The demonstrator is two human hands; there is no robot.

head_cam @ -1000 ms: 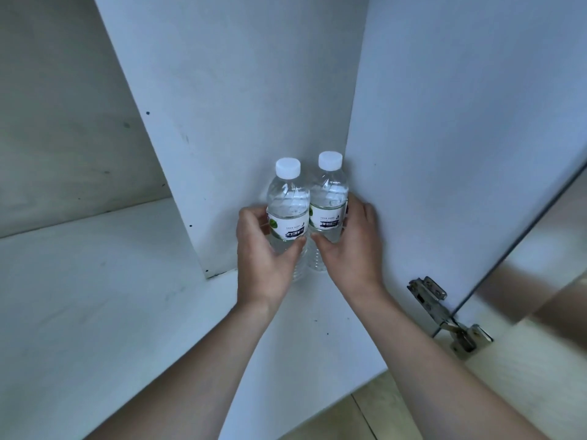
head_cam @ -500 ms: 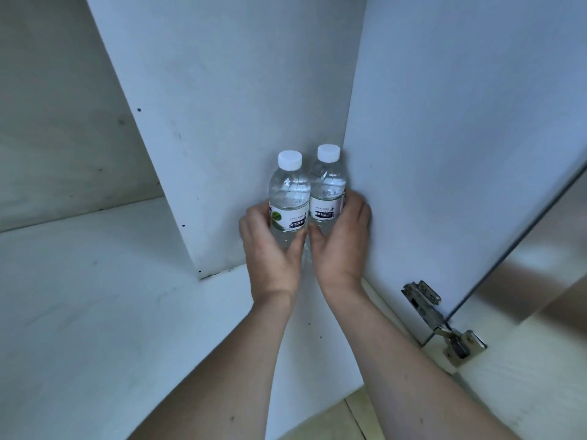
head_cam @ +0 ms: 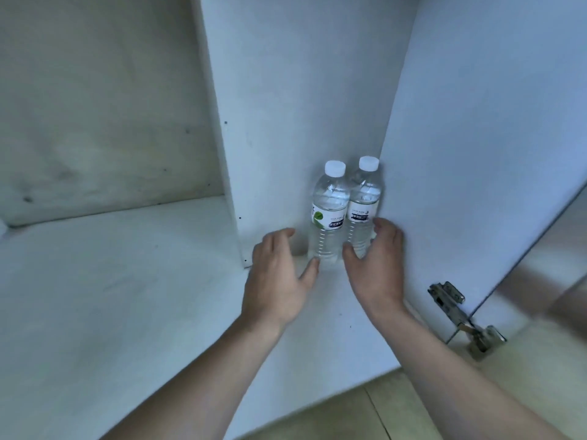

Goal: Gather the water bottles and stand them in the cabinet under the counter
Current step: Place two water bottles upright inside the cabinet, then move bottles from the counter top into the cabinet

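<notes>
Head view: two upright bottles (head_cam: 346, 214), labels unreadable, left hand (head_cam: 279, 281) and right hand (head_cam: 376, 268) fingers loosely spread, gripping nothing.

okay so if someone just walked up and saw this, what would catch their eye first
Two clear water bottles with white caps stand upright side by side in the back right corner of a bare white cabinet. The left hand is open beside the left bottle, and the right hand curves loosely around the base of the right one. A metal hinge shows at the lower right by the open door.
</notes>
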